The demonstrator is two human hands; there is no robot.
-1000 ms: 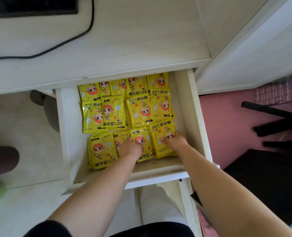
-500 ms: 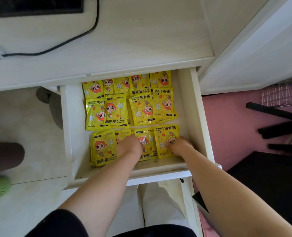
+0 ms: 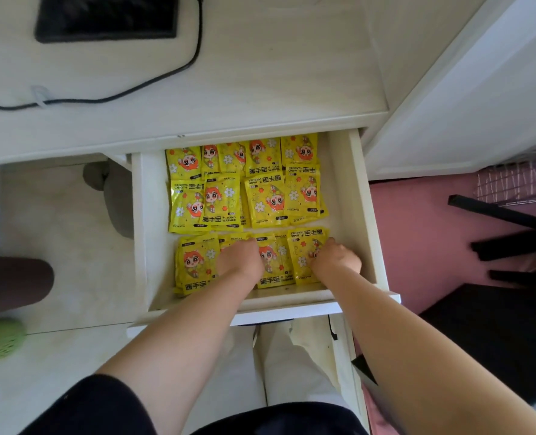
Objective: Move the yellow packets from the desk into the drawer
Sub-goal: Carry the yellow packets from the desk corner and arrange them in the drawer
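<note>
Both hands barely moved; only my view shifted. My left hand (image 3: 240, 262) and right hand (image 3: 335, 260) press curled fingers on the front row of yellow packets (image 3: 197, 265) in the drawer (image 3: 343, 196), packets pointing away; tabletop (image 3: 260, 73) has none.

Both forearms are bare from wrist to above the elbow, with no watch, ring or bracelet showing. The left hand (image 3: 240, 262) and right hand (image 3: 335, 262) wear no gloves. Well back from the left grip, a short dark, near-black fabric sleeve (image 3: 97, 403) covers the upper arm, its hem rounded. Between the two arms, behind the grips, runs the dark edge of the same top (image 3: 276, 417), above light cream-white trousers (image 3: 291, 365).
</note>
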